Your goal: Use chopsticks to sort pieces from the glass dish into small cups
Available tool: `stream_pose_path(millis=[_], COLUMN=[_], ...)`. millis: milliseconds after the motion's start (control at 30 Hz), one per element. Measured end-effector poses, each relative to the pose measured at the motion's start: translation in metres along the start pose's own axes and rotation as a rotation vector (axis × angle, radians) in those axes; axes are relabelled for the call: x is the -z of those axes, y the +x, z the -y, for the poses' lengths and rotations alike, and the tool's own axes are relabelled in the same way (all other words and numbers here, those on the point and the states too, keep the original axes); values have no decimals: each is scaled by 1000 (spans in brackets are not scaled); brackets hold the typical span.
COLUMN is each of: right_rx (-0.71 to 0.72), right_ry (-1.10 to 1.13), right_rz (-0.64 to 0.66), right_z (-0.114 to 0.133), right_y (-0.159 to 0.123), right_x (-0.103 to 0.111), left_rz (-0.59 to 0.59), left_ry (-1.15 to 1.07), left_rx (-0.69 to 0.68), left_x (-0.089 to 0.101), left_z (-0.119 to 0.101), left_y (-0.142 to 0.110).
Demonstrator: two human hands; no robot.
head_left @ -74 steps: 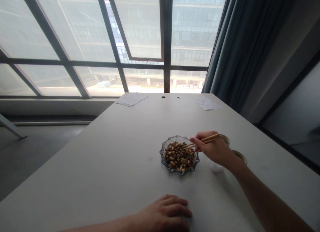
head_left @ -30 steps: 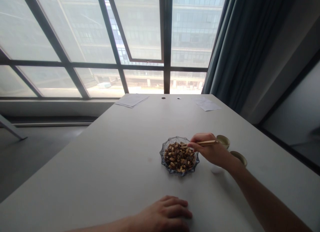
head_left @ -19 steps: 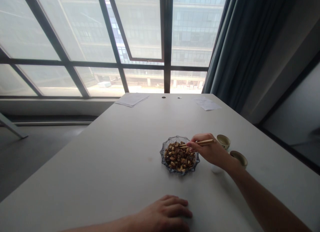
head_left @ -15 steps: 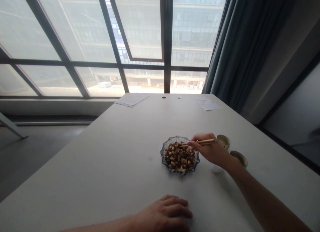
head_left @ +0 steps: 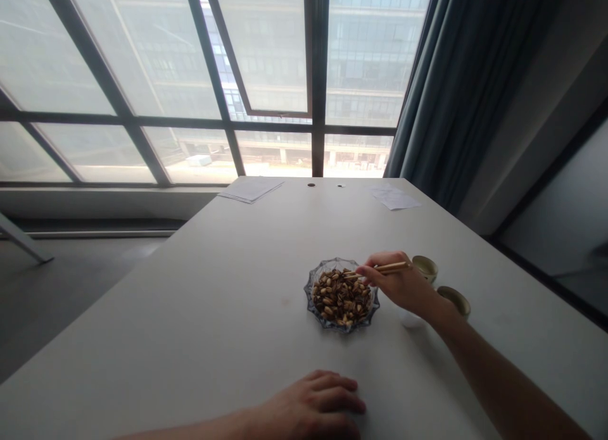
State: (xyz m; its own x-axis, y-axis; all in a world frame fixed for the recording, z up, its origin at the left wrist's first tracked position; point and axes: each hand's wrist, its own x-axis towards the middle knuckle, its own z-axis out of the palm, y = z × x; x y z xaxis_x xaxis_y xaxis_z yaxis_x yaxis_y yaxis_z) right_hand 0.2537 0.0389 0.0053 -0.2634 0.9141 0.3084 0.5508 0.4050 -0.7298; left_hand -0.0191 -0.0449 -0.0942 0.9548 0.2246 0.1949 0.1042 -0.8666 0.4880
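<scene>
A pair of wooden chopsticks (head_left: 392, 268) is held in my right hand (head_left: 396, 282), fingers closed around them. Their tips reach into a scalloped clear glass bowl (head_left: 310, 304) at its far right side. Inside lies a mix of pale pistachio-like nuts and dark seeds (head_left: 339, 297). Whether the tips pinch a piece is too small to tell. My left hand (head_left: 323, 405) rests palm down on the table nearer to me, fingers stretched out, apart from the bowl and holding nothing.
Two olive-green cups or bowls (head_left: 425, 268) stand just right of my right hand, partly covered by it. A white object (head_left: 412, 320) shows under the wrist. Papers (head_left: 251, 190) lie at the white table's (head_left: 213, 288) far left, and another sheet (head_left: 395, 198) lies far right.
My right hand and the chopsticks have shifted only very slightly, the tips staying at the seeds. My left hand has not moved.
</scene>
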Motion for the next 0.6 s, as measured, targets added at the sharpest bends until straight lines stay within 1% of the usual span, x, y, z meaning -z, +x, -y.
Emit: stream_pose_path(millis=[233, 367, 467, 533, 600], right_rx=[18, -18, -86, -133, -159], right_ry=[-61, -64, -59, -71, -103], right_rz=[-64, -106, -146, -188, -219], right_z=[2, 9, 19, 28, 37], right_y=[0, -1, -5, -11, -21], right_x=[-4, -1, 14, 32, 56], left_rz=[-16, 5, 7, 0, -2], left_ry=[0, 7, 3, -4, -14], left_rx=[-4, -3, -4, -3, 4], left_x=[-3, -3, -3, -4, -3], left_z=[2, 3, 4, 4, 3], left_y=[0, 0, 0, 0, 0])
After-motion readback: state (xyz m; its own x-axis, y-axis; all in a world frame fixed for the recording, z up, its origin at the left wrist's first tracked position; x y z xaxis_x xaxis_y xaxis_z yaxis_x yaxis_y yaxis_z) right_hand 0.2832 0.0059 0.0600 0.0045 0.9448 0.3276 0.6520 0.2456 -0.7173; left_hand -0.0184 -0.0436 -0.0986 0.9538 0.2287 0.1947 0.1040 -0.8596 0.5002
